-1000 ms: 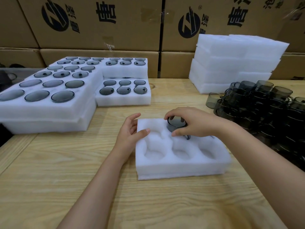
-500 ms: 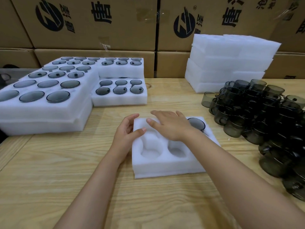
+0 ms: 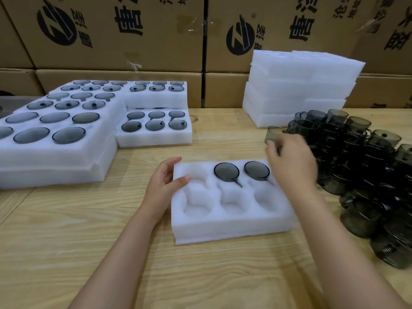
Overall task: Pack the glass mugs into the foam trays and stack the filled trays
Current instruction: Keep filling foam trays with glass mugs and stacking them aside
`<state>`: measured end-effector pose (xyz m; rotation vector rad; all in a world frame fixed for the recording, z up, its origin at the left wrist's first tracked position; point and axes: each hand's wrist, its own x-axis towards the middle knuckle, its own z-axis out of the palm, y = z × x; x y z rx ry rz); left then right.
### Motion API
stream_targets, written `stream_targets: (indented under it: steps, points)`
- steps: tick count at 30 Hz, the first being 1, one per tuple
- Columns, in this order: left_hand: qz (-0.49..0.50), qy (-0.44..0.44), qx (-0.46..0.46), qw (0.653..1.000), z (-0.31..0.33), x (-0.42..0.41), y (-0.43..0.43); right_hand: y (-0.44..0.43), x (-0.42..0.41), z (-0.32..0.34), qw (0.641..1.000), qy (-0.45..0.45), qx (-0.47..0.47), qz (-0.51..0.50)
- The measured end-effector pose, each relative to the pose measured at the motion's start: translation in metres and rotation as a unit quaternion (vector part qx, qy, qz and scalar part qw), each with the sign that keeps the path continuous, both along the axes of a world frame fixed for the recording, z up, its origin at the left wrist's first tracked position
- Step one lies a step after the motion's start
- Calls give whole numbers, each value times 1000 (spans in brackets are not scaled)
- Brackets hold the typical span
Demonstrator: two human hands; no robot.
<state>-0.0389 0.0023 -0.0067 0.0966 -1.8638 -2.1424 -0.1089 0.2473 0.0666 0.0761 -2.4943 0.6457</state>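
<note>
A white foam tray (image 3: 231, 219) lies on the table in front of me. Two smoky glass mugs (image 3: 226, 171) (image 3: 256, 170) sit upside down in the middle and right pockets of its back row; the other pockets hold nothing. My left hand (image 3: 163, 186) grips the tray's left edge, thumb on top. My right hand (image 3: 292, 161) is blurred beyond the tray's back right corner. Its fingertips are at a lone mug (image 3: 273, 133) on the edge of the loose mug pile (image 3: 361, 175).
Filled foam trays (image 3: 55, 139) are stacked at the left, with a smaller filled stack (image 3: 156, 130) beside them. Empty foam trays (image 3: 298, 90) are piled at the back right. Cardboard boxes (image 3: 133, 41) wall off the table's far edge.
My right hand set a mug into the tray's back row, then swung right to the mug pile. My left hand has stayed on the tray's left edge.
</note>
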Motion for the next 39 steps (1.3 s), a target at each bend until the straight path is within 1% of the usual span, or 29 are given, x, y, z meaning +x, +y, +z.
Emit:
stream_targets:
  steps: [1,3,5,8,11,16,18,21,22,23,26,28,30,32,34,36,37,38,39]
  points:
    - [0,0,1,1000,0,0,0,15,0,-2,998,-30,-12,-49]
    - [0,0,5,1000,1,1,1,36,0,-9,988,-106,7,-108]
    - [2,1,8,1000,2,1,2,46,0,-17,978,-161,35,-125]
    - [4,2,8,1000,3,2,2,46,-2,-22,973,-196,31,-115]
    - [2,-1,12,1000,2,2,2,44,-2,-24,976,-193,14,-104]
    - [4,-4,17,1000,1,0,0,42,5,-26,974,-187,58,-113]
    - [5,-5,16,1000,0,0,0,41,8,-27,978,-161,69,-113]
    - [6,-7,18,1000,0,-1,0,38,8,-25,985,-93,77,-122]
    - [6,-8,20,1000,0,-1,0,37,7,-23,984,-93,82,-129]
    - [5,-9,22,1000,0,-1,0,36,5,-21,980,-114,93,-135]
    - [5,-9,21,1000,1,0,0,35,-6,-14,954,-231,137,-132]
    - [7,-8,16,1000,1,1,0,33,-11,-9,948,-265,137,-112]
    - [6,-6,14,1000,1,1,0,32,-11,-1,955,-243,138,-101]
    - [3,-5,17,1000,1,1,0,29,-6,13,967,-185,143,-100]
    - [-2,-5,25,1000,2,1,1,23,1,32,983,-107,127,-73]
    - [-4,-4,30,1000,3,1,2,8,10,52,994,-41,99,19]
    - [-3,-3,29,1000,2,1,2,-3,14,60,993,-29,81,87]
    - [-2,-1,26,1000,2,1,2,-16,19,67,984,-35,62,162]
    - [1,3,22,1000,2,1,2,-30,24,71,969,-60,46,236]
